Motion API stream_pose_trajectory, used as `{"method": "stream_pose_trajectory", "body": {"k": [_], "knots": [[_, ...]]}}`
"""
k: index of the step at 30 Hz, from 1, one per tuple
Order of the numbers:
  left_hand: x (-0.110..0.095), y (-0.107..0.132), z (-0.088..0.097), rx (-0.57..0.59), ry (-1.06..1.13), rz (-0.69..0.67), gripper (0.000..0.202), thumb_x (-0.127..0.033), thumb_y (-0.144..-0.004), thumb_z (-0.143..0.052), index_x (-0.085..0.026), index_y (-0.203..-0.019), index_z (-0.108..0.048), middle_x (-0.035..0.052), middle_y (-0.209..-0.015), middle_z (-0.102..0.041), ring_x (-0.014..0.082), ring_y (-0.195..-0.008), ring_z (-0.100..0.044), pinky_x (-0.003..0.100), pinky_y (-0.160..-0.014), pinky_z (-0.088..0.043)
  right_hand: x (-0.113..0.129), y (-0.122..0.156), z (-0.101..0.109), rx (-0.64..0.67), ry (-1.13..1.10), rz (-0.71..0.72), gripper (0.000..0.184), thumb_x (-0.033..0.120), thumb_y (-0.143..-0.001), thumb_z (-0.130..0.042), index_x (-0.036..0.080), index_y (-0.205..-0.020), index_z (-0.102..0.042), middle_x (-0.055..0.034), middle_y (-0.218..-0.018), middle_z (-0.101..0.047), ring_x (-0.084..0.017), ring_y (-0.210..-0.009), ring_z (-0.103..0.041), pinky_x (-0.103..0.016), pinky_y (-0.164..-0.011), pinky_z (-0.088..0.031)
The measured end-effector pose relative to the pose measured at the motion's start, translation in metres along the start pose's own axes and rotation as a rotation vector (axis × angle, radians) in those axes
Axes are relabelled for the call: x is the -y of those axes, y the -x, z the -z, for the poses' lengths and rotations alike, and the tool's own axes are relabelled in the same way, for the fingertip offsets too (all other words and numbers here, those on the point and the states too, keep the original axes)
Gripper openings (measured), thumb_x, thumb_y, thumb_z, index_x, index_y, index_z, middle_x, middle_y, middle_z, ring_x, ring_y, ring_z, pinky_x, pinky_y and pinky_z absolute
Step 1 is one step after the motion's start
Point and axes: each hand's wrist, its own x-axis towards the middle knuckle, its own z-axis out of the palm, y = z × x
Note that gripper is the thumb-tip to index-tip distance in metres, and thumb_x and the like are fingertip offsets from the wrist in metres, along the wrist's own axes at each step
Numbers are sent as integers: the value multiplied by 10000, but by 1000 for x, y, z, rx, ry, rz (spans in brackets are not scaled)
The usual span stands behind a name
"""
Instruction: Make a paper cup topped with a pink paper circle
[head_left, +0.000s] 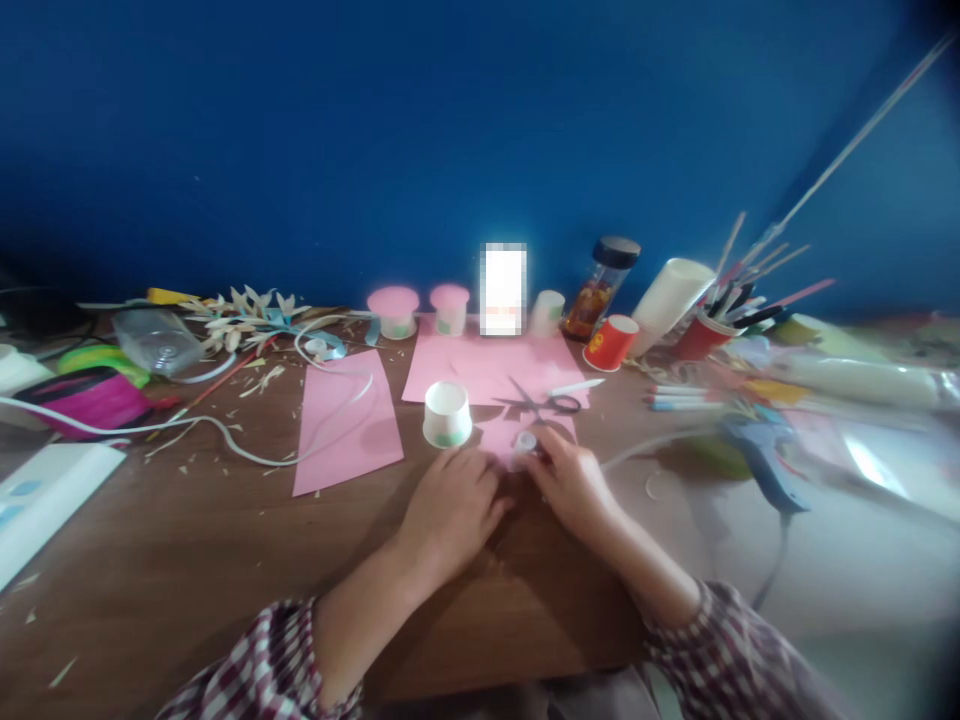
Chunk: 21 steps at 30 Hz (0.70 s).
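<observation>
My left hand (pixel 454 505) rests on the wooden table (pixel 187 560), fingers curled, its tips on the edge of a small pink paper piece (pixel 499 438). My right hand (pixel 570 480) pinches a small pale object (pixel 525 441) on that pink piece; I cannot name it. An upturned white paper cup (pixel 447 414) stands just beyond my left hand. Black-handled scissors (pixel 544 402) lie just beyond my right hand, on a larger pink sheet (pixel 480 370).
Another pink sheet (pixel 345 420) lies left of the cup under a white cord. At the back stand pink-topped cups (pixel 394 310), a lit phone (pixel 502 288), a jar (pixel 604 288), a red cup (pixel 611 342). A blue glue gun (pixel 761 450) and pens (pixel 675 397) lie right.
</observation>
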Motion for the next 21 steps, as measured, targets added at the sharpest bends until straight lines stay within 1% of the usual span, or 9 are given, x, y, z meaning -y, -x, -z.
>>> {"method": "stream_pose_trajectory", "body": {"k": [2,7,8,13,15,18,21], "knots": [[0,0,0,-3,0,-1,255,-315,-912,-542,-170,-1105,-625,82,-1167,-638,260,-1147,-536,436,-1025,-376,0,0,0,12,21,11,137,225,-902,-543,190,-1004,-629,-27,-805,-677,-174,-669,-616,-236,-632,-447],[-1,0,-2,-1,-10,-1,273,-329,-912,-545,-168,-1119,-622,87,-1168,-644,264,-1169,-531,453,-1050,-354,-2,1,0,-92,-30,-33,203,265,-907,-548,187,-1085,-603,-23,-814,-688,-168,-659,-621,-227,-618,-452],[-1,0,-3,1,-9,-2,278,-330,-912,-546,-167,-1123,-622,86,-1168,-644,263,-1175,-527,451,-1054,-351,-2,1,0,-94,-34,-34,207,269,-908,-547,191,-1093,-600,-22,-824,-691,-168,-665,-624,-226,-622,-453],[-1,1,-1,8,-23,-7,278,-321,-910,-548,-158,-1122,-623,95,-1179,-638,267,-1174,-530,451,-1048,-358,-1,2,0,8,40,22,123,241,-911,-535,202,-991,-620,-22,-794,-674,-171,-653,-614,-234,-623,-442],[-1,1,-1,10,-25,-7,282,-329,-911,-548,-159,-1124,-623,93,-1173,-641,268,-1171,-532,455,-1051,-355,0,2,1,17,57,34,107,237,-910,-536,198,-965,-620,-22,-776,-664,-173,-641,-606,-238,-616,-437],[-1,1,-2,6,-30,-5,289,-345,-911,-546,-157,-1115,-629,93,-1159,-644,271,-1176,-528,462,-1060,-346,0,2,3,-33,26,7,148,259,-912,-541,193,-1025,-610,-20,-768,-661,-172,-632,-603,-236,-604,-440],[-1,1,-3,-7,-39,-12,288,-350,-904,-558,-154,-1101,-634,100,-1153,-642,272,-1174,-529,461,-1061,-348,0,3,4,-70,-21,-11,185,262,-916,-539,189,-1075,-597,-20,-794,-671,-168,-654,-616,-231,-627,-450]]}}
